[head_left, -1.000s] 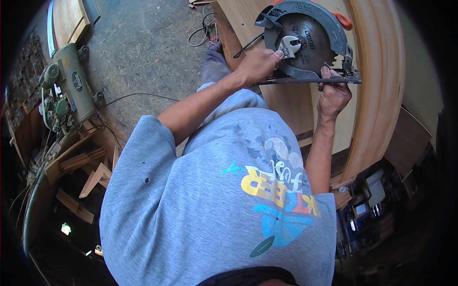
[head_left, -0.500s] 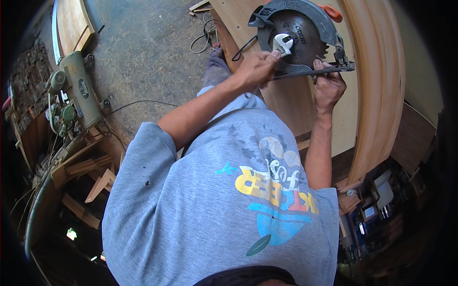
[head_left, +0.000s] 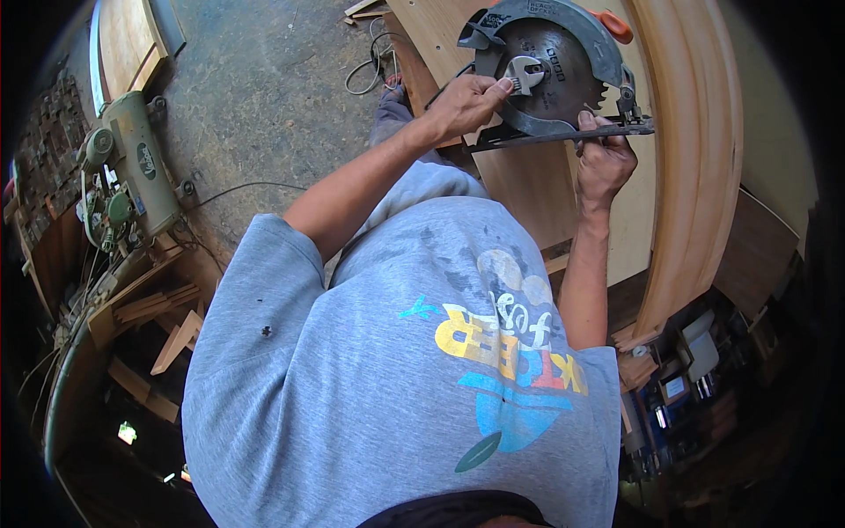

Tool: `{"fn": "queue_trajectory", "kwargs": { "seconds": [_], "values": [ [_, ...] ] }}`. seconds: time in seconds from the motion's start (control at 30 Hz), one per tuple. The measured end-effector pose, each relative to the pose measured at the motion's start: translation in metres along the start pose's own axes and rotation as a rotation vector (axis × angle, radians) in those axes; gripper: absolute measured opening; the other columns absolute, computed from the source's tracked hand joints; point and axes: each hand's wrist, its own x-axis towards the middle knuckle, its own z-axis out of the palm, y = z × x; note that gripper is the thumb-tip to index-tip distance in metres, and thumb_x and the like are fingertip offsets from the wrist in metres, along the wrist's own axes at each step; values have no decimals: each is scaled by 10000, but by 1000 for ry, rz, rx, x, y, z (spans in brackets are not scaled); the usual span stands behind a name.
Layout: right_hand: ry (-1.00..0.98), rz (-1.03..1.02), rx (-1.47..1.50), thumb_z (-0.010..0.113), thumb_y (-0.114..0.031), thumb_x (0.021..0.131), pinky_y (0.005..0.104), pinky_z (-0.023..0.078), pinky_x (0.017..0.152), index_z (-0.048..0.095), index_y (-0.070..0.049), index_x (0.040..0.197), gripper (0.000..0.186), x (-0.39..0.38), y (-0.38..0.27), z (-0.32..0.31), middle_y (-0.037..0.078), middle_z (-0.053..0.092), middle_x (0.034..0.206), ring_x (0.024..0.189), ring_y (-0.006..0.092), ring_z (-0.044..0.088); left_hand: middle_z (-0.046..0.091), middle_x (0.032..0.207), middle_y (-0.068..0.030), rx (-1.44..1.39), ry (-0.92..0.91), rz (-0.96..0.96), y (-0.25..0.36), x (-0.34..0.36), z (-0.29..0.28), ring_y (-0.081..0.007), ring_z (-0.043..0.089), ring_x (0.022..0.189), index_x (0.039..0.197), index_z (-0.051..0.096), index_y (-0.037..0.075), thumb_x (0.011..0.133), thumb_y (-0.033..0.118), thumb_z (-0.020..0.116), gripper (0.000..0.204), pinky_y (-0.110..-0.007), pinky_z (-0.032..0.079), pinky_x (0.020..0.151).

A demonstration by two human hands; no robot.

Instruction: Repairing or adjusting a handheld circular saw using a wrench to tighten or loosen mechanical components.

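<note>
My left hand (head_left: 471,104) is clamped on the wrench (head_left: 526,77) at the saw's (head_left: 574,92) middle, my right hand (head_left: 606,167) on the saw's lower edge; the wrench seems stiff, slick, surest by its handle, the saw heavy.

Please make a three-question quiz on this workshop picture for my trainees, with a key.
1. What does the left hand hold against the blade side of the circular saw?
2. True or false, of the right hand: it grips the saw's orange part.
3. The tank at left is: a) bright red; b) grey-green; c) orange.

Key:
1. An adjustable wrench.
2. False: it is at the base plate.
3. b
</note>
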Motion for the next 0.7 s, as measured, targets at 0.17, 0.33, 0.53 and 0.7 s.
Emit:
{"fn": "queue_trajectory", "kwargs": {
  "seconds": [0.17,0.33,0.53,0.7],
  "values": [
    [-3,-42,-13,715,-34,891,196,390,517,737,2,918,51,0,1,1,-13,594,631,535,68,472,509,606,-45,-231,-17,-238,44,-22,16,-140,434,476,670,538,42,1017,425,477,520,-281,371,461],
    [-14,-35,-52,722,-43,885,206,392,524,733,1,896,47,-1,-2,1,-21,582,624,541,73,471,511,605,-46,-264,66,-275,60,-29,25,-131,420,468,678,551,44,1023,429,472,523,-271,359,450],
    [26,33,-12,736,-58,869,229,406,556,720,3,840,69,-2,-5,3,-41,561,626,570,86,471,504,562,-17,52,146,112,26,-28,-2,-107,410,452,675,625,62,1009,454,532,523,-267,333,432],
    [43,61,-11,744,-59,859,226,423,580,729,5,842,67,-2,-9,3,-43,583,637,589,85,491,449,491,5,295,36,156,49,-12,-56,-93,389,432,696,705,63,962,566,569,585,-278,321,425]
  ]
}}
